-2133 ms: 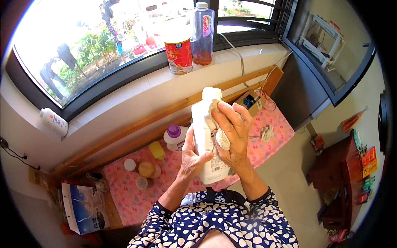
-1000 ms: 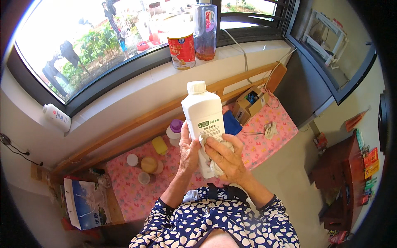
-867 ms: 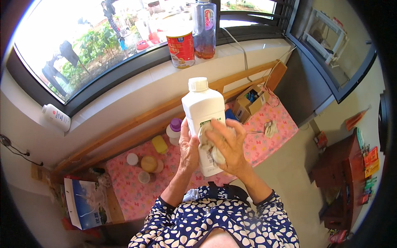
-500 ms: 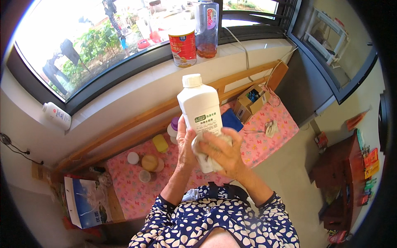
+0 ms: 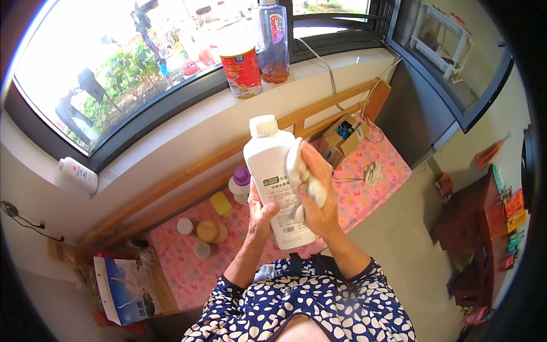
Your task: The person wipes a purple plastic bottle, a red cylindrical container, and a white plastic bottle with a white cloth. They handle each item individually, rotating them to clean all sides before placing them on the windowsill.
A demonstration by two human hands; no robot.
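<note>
A large white plastic bottle [image 5: 269, 157] with a white screw cap and a printed label is held up in front of me, tilted slightly left. My left hand [image 5: 261, 214] grips its left side, the thumb lying across the front below the label's heading. In my right hand [image 5: 320, 199] is a bunched white cloth [image 5: 300, 171], pressed against the bottle's upper right side. The fingers of that hand are wrapped over the cloth, and part of it hangs out below them.
Below lies a pink patterned tabletop [image 5: 364, 188] with a purple-capped bottle [image 5: 240, 178], a yellow container [image 5: 220, 203], several small jars, an open cardboard box [image 5: 342, 149] and a crumpled cloth [image 5: 373, 174]. On the windowsill stand a red can [image 5: 241, 74] and a bluish bottle [image 5: 273, 45].
My right hand has moved the cloth from the lower front of the bottle up to its right side, uncovering the lower label. My left hand still holds the bottle, which sits slightly lower in view.
</note>
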